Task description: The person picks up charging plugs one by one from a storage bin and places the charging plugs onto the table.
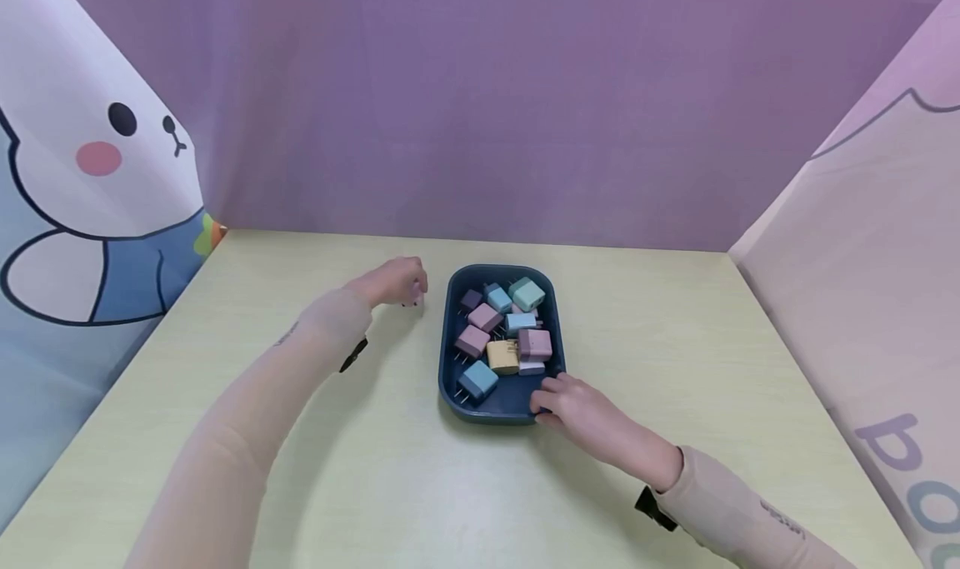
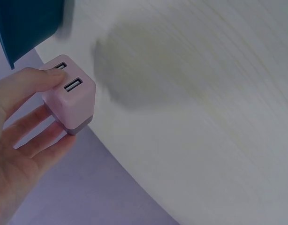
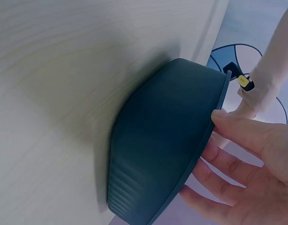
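A pink USB wall charger (image 2: 71, 96) with two ports is pinched between the thumb and fingers of my left hand (image 2: 29, 103). In the head view my left hand (image 1: 393, 282) hovers over the table just left of a dark blue tray (image 1: 498, 415). Several chargers lie piled in that tray, among them a blue charger (image 1: 478, 380), a yellow charger (image 1: 502, 356), a pink charger (image 1: 535, 345) and a green charger (image 1: 527, 294). My right hand (image 1: 581, 411) grips the tray's near right corner, thumb and fingers on either side of its rim (image 3: 205, 138).
The tray stands on a pale wooden table (image 1: 360, 469). A purple cloth (image 1: 487, 111) hangs behind the table's far edge. Printed cloths flank it: a rabbit cloth (image 1: 97, 194) at left and a pale lettered cloth (image 1: 862, 302) at right.
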`<state>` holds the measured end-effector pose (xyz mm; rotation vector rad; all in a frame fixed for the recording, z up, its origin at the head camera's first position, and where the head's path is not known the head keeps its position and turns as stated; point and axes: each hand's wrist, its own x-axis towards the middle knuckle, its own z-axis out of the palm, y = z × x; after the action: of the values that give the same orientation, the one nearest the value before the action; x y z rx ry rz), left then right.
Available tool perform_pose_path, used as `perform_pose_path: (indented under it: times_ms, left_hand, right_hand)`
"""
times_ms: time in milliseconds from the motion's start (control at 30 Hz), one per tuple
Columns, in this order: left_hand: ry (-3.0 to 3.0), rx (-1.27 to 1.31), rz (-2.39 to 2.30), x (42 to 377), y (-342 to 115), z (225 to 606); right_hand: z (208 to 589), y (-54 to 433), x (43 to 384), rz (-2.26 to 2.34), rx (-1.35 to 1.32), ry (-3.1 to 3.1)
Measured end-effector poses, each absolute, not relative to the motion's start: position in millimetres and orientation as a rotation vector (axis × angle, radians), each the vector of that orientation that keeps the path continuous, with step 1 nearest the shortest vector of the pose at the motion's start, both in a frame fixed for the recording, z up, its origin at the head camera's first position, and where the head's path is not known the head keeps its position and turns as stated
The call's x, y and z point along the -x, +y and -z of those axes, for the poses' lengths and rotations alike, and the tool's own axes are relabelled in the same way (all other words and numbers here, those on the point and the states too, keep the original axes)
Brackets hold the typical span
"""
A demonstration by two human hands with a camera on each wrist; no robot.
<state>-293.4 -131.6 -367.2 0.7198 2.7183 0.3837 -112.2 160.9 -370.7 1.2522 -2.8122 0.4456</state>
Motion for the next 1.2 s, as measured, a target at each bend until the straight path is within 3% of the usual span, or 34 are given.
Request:
perform_pose_path:
  times_ms: [1200]
  left_hand:
    - [2.691,-0.660,-0.346,304,-124,391]
  right_hand:
    - [371,162,113,-0.453,-1.248,-2.813]
